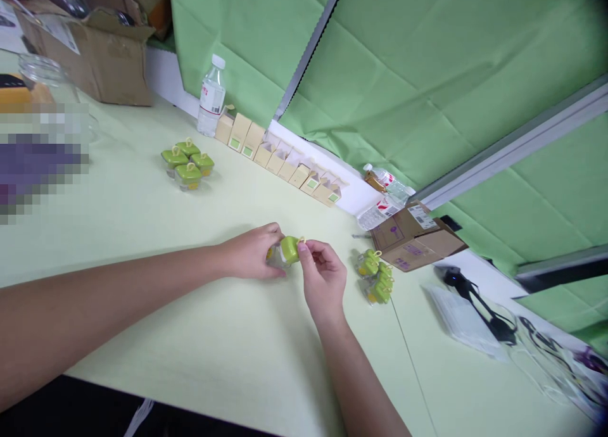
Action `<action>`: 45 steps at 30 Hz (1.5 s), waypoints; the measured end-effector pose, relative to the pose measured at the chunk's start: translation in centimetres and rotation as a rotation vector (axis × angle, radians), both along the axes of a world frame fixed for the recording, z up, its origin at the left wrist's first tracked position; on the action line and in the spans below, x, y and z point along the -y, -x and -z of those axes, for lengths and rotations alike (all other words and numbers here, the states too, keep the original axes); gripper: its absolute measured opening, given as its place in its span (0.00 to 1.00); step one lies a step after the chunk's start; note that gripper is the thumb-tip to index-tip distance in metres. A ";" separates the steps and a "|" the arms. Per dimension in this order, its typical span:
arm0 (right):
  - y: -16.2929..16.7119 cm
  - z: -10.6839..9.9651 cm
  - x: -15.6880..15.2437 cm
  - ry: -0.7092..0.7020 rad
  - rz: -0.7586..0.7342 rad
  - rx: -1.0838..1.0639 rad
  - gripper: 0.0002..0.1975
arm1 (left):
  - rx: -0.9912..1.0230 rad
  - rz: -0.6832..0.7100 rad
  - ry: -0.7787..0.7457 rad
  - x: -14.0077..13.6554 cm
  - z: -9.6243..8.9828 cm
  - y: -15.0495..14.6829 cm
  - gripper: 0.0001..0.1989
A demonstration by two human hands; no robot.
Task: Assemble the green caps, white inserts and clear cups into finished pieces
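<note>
The left hand (254,252) has its fingers curled round a jar (289,249) just above the table (228,354), whether touching it I cannot tell, and hides much of its clear body; the right hand (324,275) has thumb and forefinger pinched at the yellow loop (302,239) on the green lid (289,248), partly covering it, while its other fingers curl in; four jars (189,173) stand grouped beyond the left arm, their clear bodies partly overlapping; to the right, near a carton (413,237), the jars (382,286) overlap too much to count surely; a pixelated patch (38,164) hides what lies at the left edge; the cardboard box (102,60) behind is cut off by the frame; the cables (546,335) at far right blur together.
</note>
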State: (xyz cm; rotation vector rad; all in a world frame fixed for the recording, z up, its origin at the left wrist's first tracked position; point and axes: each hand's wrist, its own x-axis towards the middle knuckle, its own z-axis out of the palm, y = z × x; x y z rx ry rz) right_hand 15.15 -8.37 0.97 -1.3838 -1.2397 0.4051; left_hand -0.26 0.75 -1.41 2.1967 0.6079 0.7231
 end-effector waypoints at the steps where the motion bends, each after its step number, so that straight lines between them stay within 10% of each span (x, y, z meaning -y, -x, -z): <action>1: 0.1 0.0 0.0 -0.002 0.002 0.017 0.09 | 0.007 -0.004 0.003 0.0 0.0 0.0 0.17; 22: 1.3 0.5 0.0 0.125 -0.172 0.077 0.16 | 0.182 -0.153 -0.071 0.5 0.3 -0.7 0.12; 27: -0.3 0.6 -0.8 0.159 -0.085 0.142 0.13 | 0.165 -0.138 -0.063 0.8 0.6 -1.0 0.23; 35: -10.7 -3.5 0.8 0.684 0.250 0.942 0.12 | 0.015 -0.064 -0.067 -0.9 1.2 0.2 0.19; 45: -15.2 -4.0 2.0 1.015 0.532 0.981 0.20 | -0.031 0.011 -0.117 -0.9 1.3 0.5 0.15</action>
